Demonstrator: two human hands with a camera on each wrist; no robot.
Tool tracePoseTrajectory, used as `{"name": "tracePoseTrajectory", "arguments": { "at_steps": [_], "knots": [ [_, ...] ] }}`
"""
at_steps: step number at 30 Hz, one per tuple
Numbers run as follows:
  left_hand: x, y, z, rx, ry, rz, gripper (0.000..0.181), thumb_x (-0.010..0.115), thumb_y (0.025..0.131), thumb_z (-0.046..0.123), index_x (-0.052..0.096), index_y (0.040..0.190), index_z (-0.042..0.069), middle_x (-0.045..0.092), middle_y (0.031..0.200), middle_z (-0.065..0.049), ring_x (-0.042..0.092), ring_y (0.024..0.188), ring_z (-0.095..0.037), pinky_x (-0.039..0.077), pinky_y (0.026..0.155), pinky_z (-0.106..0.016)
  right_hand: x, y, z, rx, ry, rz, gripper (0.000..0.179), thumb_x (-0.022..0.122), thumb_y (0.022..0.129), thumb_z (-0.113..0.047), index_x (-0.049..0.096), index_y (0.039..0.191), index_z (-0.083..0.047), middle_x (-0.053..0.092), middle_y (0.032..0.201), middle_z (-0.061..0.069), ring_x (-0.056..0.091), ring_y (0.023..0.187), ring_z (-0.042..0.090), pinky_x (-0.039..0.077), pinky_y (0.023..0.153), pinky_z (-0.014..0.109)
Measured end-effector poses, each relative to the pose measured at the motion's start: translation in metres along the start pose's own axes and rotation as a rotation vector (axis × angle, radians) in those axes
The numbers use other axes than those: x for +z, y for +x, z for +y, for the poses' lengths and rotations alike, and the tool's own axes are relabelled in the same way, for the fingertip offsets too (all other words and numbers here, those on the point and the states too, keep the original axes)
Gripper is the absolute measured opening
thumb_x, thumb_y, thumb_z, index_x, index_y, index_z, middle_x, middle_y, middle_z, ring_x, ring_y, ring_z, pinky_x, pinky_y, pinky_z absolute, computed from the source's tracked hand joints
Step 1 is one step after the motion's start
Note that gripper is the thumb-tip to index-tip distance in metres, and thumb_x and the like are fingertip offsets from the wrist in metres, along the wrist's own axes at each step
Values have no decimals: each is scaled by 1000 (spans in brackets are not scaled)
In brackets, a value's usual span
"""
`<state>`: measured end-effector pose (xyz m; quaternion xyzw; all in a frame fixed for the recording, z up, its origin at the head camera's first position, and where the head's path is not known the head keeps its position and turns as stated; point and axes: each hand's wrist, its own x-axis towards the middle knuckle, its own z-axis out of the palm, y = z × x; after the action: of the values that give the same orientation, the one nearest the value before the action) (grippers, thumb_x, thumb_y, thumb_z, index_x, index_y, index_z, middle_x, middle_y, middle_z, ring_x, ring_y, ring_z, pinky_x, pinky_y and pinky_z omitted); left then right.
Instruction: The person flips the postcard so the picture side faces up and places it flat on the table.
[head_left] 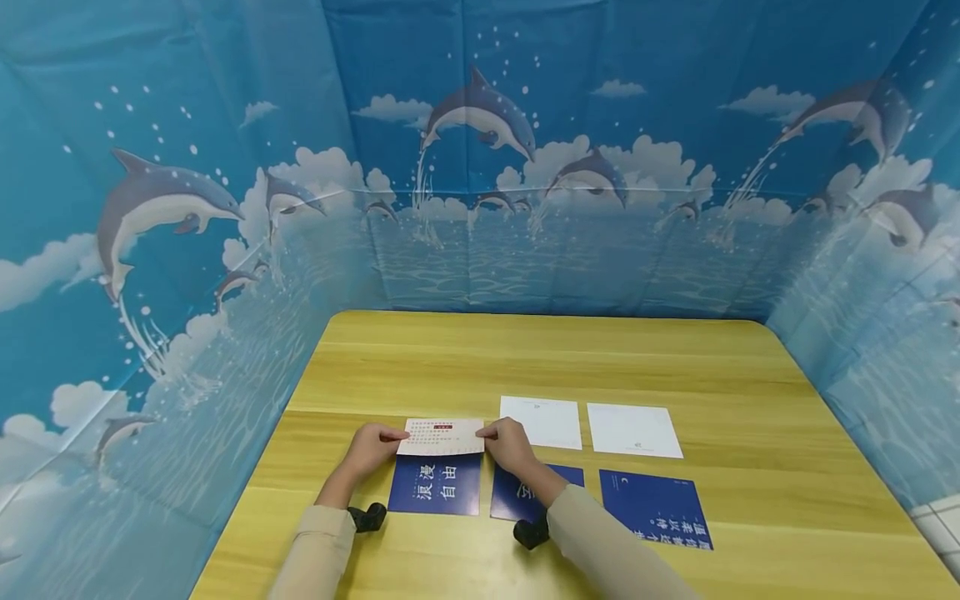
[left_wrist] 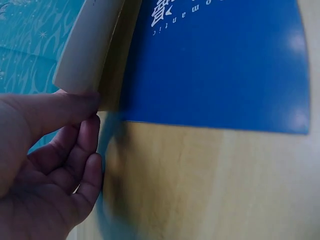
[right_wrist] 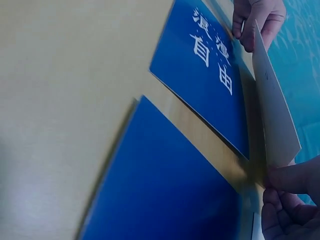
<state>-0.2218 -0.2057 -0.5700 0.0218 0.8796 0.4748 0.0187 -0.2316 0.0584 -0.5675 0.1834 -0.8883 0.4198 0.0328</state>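
Both hands hold one white card (head_left: 440, 436) with lines of small print and a dark red mark. My left hand (head_left: 367, 450) pinches its left edge between thumb and fingers, and my right hand (head_left: 512, 446) pinches the right edge. The wrist views show the card (right_wrist: 274, 105) tilted up, standing at an angle beside a blue card (right_wrist: 210, 80). That blue card (head_left: 437, 493) lies flat just nearer to me, with large white characters. A second blue card (head_left: 517, 505) lies to its right, partly hidden under my right forearm.
A third blue card (head_left: 652, 508) with white lettering lies farther right. Two white cards (head_left: 540, 423) lie side by side behind the blue row. The yellow wood-grain table (head_left: 555, 350) is bordered by a blue dolphin-print curtain (head_left: 480, 250) at the back and sides.
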Motion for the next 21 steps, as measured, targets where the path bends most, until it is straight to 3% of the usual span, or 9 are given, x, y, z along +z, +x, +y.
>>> {"name": "tracePoseTrajectory", "arguments": {
  "at_steps": [3, 6, 8, 12, 16, 21],
  "knots": [
    [0, 6, 2, -27, -18, -10, 15, 61, 84, -1, 72, 94, -2, 66, 88, -13, 56, 68, -16, 45, 56, -26, 0, 6, 0, 25, -16, 1, 15, 62, 78, 8, 73, 88, 2, 69, 85, 13, 63, 72, 22, 46, 54, 23],
    [1, 13, 3, -63, -41, -1, 23, 52, 84, -3, 70, 98, -3, 65, 86, -15, 42, 49, -13, 35, 45, -25, 0, 13, 0, 36, -42, -6, 15, 64, 78, 7, 73, 88, 2, 69, 86, 13, 64, 81, 25, 50, 62, 28],
    [3, 17, 3, -88, -35, 17, 27, 48, 83, -3, 70, 99, -2, 65, 89, -16, 36, 46, -12, 30, 43, -25, 1, 17, 1, 47, -52, -12, 14, 65, 78, 6, 73, 89, 1, 69, 87, 13, 64, 83, 25, 51, 64, 29],
    [6, 24, 3, -85, 10, 33, 29, 46, 84, -1, 70, 100, -2, 65, 103, -16, 45, 59, -15, 32, 47, -25, 1, 23, 2, 79, -62, -28, 14, 64, 79, 6, 72, 91, 2, 68, 89, 13, 63, 83, 24, 49, 60, 27],
    [9, 28, 4, -63, 42, 45, 28, 46, 86, 0, 70, 99, -4, 64, 104, -19, 53, 76, -22, 36, 54, -27, 0, 26, 1, 103, -82, -43, 16, 61, 81, 6, 72, 93, 1, 68, 92, 13, 62, 88, 26, 50, 64, 29],
    [10, 30, 6, -46, 41, 54, 27, 46, 88, 1, 69, 101, -5, 64, 103, -19, 47, 61, -19, 33, 49, -27, 0, 29, 0, 101, -107, -61, 22, 55, 82, 9, 72, 94, 2, 68, 95, 13, 61, 89, 24, 46, 63, 27]
  ]
}}
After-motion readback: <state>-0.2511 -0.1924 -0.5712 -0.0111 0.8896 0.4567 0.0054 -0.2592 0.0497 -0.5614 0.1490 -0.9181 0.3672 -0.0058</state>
